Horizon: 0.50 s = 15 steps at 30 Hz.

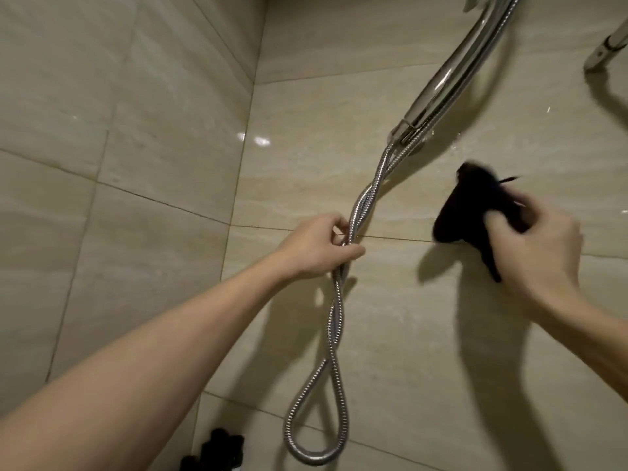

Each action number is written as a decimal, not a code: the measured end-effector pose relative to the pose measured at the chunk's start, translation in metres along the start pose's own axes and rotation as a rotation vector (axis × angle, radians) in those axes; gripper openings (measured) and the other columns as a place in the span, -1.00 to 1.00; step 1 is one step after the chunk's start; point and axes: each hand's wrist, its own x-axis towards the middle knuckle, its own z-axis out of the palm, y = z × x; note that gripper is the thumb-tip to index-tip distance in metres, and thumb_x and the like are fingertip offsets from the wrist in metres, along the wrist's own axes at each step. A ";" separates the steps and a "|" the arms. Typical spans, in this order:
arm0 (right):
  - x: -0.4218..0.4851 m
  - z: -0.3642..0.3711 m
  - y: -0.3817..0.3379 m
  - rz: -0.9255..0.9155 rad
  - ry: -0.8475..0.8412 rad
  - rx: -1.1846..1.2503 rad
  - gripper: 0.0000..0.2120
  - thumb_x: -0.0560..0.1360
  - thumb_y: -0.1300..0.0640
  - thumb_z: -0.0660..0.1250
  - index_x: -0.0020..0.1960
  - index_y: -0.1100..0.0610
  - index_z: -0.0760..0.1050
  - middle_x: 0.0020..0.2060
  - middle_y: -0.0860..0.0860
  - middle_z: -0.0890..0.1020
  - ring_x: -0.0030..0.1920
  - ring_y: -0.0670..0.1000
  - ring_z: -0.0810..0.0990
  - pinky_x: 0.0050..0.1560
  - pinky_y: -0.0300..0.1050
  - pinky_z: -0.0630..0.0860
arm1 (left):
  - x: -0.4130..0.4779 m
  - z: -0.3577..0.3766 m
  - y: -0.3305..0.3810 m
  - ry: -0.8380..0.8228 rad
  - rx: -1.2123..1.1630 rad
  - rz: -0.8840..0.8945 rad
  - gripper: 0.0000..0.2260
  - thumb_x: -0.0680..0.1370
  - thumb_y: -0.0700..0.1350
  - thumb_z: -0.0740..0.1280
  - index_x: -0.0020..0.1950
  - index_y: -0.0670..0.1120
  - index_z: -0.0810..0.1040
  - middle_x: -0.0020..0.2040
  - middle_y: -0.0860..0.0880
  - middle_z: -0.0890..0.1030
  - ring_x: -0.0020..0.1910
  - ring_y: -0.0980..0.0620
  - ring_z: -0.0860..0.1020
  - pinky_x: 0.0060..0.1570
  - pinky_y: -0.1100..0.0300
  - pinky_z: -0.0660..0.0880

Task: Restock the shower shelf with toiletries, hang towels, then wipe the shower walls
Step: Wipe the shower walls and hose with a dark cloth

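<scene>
My left hand (319,248) has its fingers (343,226) closed round the twisted hose (334,321), drawing it clear of the wall (390,334). My right hand (540,246) pinches a dark cloth (465,212) bunched against the tile. I judge the cloth soft and light, best gripped wadded; the hose looks slick and springy.

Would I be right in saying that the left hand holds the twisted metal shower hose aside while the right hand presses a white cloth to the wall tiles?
Not quite: the cloth in the right hand is black, not white, as the head view shows. The left hand does hold the twisted metal shower hose aside.
</scene>
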 end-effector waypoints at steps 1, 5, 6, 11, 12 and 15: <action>0.010 0.005 -0.015 0.240 0.017 0.212 -0.75 0.49 0.24 0.32 0.10 0.04 0.65 -0.05 0.04 0.72 -0.07 0.04 0.69 -0.05 -0.13 0.56 | -0.001 0.003 0.002 -0.014 -0.011 -0.002 -0.79 0.47 0.03 0.49 -0.03 0.00 0.53 -0.35 0.09 0.53 -0.37 0.09 0.53 -0.24 0.09 0.53; 0.036 0.030 -0.083 0.435 0.247 0.718 -0.81 0.46 0.29 0.32 0.01 0.16 0.64 -0.10 0.05 0.70 -0.04 0.05 0.72 -0.07 -0.08 0.65 | -0.005 -0.010 0.010 -0.153 0.006 -0.071 -0.73 0.56 0.11 0.39 0.08 -0.08 0.58 -0.14 -0.05 0.71 -0.21 -0.03 0.65 -0.33 0.17 0.50; 0.038 0.037 -0.102 0.285 0.370 0.737 -0.74 0.47 0.30 0.30 0.12 0.22 0.63 -0.02 0.04 0.68 0.01 -0.04 0.68 0.04 -0.21 0.60 | -0.007 -0.020 0.010 -0.154 0.025 -0.093 -0.69 0.57 0.14 0.36 0.10 -0.09 0.59 -0.10 -0.07 0.71 -0.16 -0.04 0.67 -0.27 0.17 0.53; 0.034 0.101 -0.150 -0.607 0.403 0.168 -0.53 0.50 0.34 0.19 0.39 0.27 0.50 0.33 0.16 0.58 0.37 0.14 0.52 0.47 -0.12 0.35 | -0.019 -0.082 0.001 0.018 0.440 -0.147 -0.67 0.56 0.19 0.30 0.13 -0.03 0.62 0.04 -0.04 0.67 0.02 -0.07 0.62 0.08 0.04 0.58; 0.036 0.121 -0.151 -0.691 0.332 0.029 -0.56 0.55 0.30 0.16 0.41 0.21 0.50 0.35 0.15 0.56 0.39 0.17 0.51 0.47 0.00 0.38 | -0.021 -0.093 -0.002 0.045 0.552 -0.144 -0.68 0.55 0.19 0.29 0.12 0.00 0.61 0.05 -0.03 0.67 0.04 -0.09 0.61 0.07 0.03 0.57; 0.043 0.180 -0.138 -0.761 0.049 -0.309 -0.53 0.54 0.16 0.20 0.45 0.14 0.45 0.39 0.15 0.52 0.44 0.23 0.44 0.48 0.16 0.32 | -0.027 -0.123 -0.010 0.031 0.994 -0.072 -0.65 0.53 0.18 0.24 0.20 0.01 0.54 0.12 -0.08 0.64 0.14 -0.15 0.54 0.04 0.05 0.47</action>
